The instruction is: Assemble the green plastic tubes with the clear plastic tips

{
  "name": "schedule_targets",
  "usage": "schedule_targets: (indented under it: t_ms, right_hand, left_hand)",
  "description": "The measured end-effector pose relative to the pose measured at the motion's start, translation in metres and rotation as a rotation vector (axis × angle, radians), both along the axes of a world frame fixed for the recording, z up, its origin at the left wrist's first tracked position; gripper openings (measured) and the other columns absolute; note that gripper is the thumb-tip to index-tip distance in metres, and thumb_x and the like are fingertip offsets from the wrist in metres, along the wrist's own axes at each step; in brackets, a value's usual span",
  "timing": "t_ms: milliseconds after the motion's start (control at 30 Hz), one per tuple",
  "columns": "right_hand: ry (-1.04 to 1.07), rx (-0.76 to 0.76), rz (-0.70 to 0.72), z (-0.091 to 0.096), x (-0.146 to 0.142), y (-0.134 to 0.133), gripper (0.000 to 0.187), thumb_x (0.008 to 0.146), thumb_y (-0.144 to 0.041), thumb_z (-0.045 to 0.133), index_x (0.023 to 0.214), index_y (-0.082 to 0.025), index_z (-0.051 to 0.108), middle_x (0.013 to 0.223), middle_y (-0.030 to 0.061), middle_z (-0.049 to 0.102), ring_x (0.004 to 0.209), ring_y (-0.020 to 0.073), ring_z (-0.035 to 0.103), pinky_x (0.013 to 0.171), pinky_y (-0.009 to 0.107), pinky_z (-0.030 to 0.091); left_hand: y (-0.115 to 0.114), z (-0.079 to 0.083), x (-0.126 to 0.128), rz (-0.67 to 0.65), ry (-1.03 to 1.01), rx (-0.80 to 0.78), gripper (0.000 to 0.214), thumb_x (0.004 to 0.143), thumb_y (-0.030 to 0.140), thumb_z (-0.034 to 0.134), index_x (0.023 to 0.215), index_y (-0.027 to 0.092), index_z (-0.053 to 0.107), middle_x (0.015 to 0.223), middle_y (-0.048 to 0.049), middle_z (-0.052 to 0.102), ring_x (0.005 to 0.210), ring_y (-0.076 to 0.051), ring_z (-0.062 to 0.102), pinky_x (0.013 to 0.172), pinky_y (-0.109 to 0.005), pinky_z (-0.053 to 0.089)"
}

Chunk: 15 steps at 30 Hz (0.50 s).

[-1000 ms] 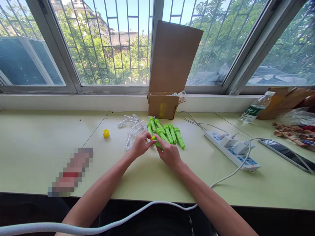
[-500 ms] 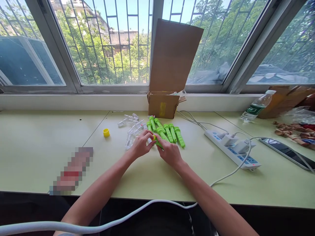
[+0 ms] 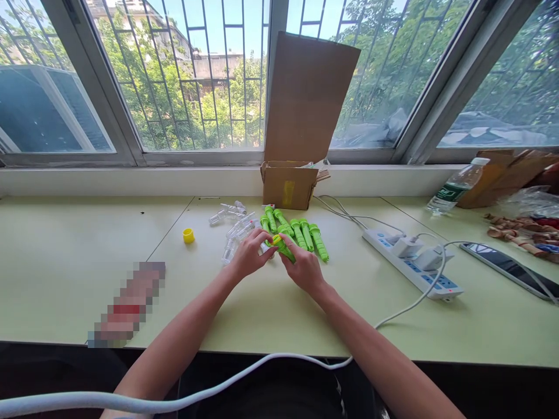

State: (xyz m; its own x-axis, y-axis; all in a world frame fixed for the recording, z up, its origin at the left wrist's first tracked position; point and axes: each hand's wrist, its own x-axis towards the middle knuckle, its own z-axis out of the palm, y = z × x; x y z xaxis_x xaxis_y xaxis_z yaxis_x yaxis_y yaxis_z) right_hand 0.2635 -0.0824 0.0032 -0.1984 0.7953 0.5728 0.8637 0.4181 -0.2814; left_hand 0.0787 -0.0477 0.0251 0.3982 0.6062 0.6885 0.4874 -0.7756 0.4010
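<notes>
Above the table (image 3: 109, 233), the left hand (image 3: 250, 255) has its fingers pinched on a yellow ring (image 3: 276, 239) at the end of a green tube (image 3: 286, 251) gripped by the right hand (image 3: 305, 269), seating unclear, while more green tubes (image 3: 318, 243), a spare ring (image 3: 188, 235) and clear tubes (image 3: 238, 230) lie loose

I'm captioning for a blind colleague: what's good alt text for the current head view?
A person's right hand grips a green stick while the left hand touches the yellow piece at its end, over a pale table. Clear pieces and other green sticks lie beyond, before an open box.
</notes>
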Motion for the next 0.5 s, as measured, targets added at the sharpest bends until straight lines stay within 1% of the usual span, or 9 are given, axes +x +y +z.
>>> schedule_targets:
  t_ms: [133, 300, 500]
  right_hand:
    - [0.114, -0.036, 0.063, -0.0025, 0.0007, 0.0013, 0.053, 0.092, -0.035, 0.046, 0.143, -0.02, 0.042, 0.098, 0.0094, 0.073, 0.072, 0.021, 0.067, 0.066, 0.028, 0.049]
    - [0.269, -0.062, 0.133, -0.0024, -0.0002, 0.0015, 0.054, 0.091, -0.038, 0.048, 0.141, -0.018, 0.044, 0.088, 0.0076, 0.071, 0.063, 0.0176, 0.061, 0.063, 0.027, 0.048]
    - [0.454, -0.13, 0.216, 0.0033, -0.0042, -0.0016, 0.058, 0.088, -0.042, 0.052, 0.139, -0.014, 0.047, 0.074, 0.0026, 0.063, 0.055, 0.0125, 0.051, 0.055, 0.024, 0.044]
  left_hand:
    - [0.0016, -0.0005, -0.0007, -0.026, -0.033, 0.004, 0.011, 0.085, 0.032, 0.061, 0.09, 0.023, 0.057, 0.096, -0.0033, 0.061, 0.094, -0.018, 0.059, 0.081, -0.034, 0.051]
    - [0.0029, -0.0019, -0.0001, -0.039, -0.064, -0.018, 0.012, 0.085, 0.034, 0.061, 0.091, 0.023, 0.057, 0.095, -0.003, 0.062, 0.092, -0.017, 0.059, 0.08, -0.033, 0.052]
    - [0.003, -0.004, 0.001, -0.037, -0.099, -0.026, 0.014, 0.085, 0.035, 0.062, 0.091, 0.024, 0.058, 0.093, -0.0026, 0.064, 0.091, -0.017, 0.06, 0.08, -0.034, 0.053]
